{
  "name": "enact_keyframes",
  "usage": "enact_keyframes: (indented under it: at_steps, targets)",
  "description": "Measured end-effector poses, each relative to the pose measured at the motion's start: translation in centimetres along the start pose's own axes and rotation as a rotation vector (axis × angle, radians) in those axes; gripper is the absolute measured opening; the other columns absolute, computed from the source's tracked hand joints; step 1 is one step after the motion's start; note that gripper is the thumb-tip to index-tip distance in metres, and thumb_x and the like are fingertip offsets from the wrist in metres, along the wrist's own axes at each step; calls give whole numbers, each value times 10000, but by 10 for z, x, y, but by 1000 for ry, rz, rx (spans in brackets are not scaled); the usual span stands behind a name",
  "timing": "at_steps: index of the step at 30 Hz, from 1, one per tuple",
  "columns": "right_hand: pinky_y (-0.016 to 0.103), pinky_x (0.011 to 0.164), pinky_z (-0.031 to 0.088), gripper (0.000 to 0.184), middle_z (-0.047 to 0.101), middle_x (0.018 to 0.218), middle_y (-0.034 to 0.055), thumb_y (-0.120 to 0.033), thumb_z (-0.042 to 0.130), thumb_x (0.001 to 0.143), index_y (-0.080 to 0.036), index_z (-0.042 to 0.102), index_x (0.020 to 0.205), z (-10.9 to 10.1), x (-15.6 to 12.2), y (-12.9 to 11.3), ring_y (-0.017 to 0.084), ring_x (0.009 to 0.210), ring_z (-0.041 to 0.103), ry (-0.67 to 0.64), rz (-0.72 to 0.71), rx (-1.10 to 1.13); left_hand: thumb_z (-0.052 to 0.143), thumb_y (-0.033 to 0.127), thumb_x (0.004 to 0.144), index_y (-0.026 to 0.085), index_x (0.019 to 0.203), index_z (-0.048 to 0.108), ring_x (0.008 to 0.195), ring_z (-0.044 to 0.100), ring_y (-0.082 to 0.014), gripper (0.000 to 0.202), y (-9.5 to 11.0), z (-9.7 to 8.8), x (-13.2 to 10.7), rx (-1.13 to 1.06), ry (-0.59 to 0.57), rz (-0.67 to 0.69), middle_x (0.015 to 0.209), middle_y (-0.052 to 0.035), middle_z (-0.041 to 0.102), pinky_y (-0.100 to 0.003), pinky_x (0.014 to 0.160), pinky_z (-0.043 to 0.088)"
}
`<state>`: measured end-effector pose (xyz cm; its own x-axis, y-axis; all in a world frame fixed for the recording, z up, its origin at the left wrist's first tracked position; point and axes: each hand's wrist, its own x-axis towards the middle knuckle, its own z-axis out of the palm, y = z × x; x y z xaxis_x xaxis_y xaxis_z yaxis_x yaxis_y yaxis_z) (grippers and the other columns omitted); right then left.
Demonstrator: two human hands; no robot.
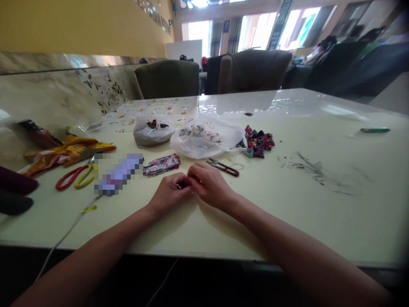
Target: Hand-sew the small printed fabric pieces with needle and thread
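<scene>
My left hand (168, 192) and my right hand (207, 182) rest together on the pale table (287, 204), fingers pinched around a small dark item I cannot make out. Just beyond my right hand lie small red-handled thread snips (223, 166). A stack of patterned fabric pieces (161, 164) lies beyond my left hand. Farther right is a heap of small folded fabric shapes (258, 142).
A white plastic bag (204, 138) and a grey tied bag (152, 130) sit behind. Red and yellow scissors (75, 176), orange wrapping (68, 152) and a blurred patch (119, 172) are at the left. A green pen (374, 130) lies far right. Armchairs (252, 70) stand beyond.
</scene>
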<state>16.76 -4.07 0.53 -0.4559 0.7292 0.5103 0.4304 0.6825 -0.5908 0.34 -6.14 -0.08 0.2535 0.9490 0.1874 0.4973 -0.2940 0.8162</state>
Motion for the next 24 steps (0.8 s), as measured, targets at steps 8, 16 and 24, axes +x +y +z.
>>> enact_keyframes:
  at_steps: [8, 16, 24]
  targets:
    - [220, 446, 415, 147, 685, 782, 18, -269, 591, 821, -213, 459, 792, -47, 14, 23, 152, 624, 643, 312, 525, 1036, 737, 318, 767, 145, 843, 673, 726, 688, -191, 200, 5, -2, -2, -473, -252, -327, 861, -104, 755, -221, 498, 463]
    - [314, 680, 578, 151, 588, 595, -41, -108, 454, 891, -207, 466, 778, -130, 12, 82, 137, 654, 674, 978, 600, 1143, 769, 270, 749, 132, 803, 640, 800, 732, -213, 197, 1, -8, -2, -676, -282, -383, 812, -106, 765, -260, 656, 554]
    - [262, 732, 512, 191, 541, 525, -77, -12, 476, 847, -200, 466, 816, -157, -3, 113, 87, 555, 609, 1243, 467, 520, 779, 256, 706, 132, 762, 641, 709, 709, -175, 194, 3, -14, 1, -632, -272, -442, 761, -91, 751, -266, 664, 561]
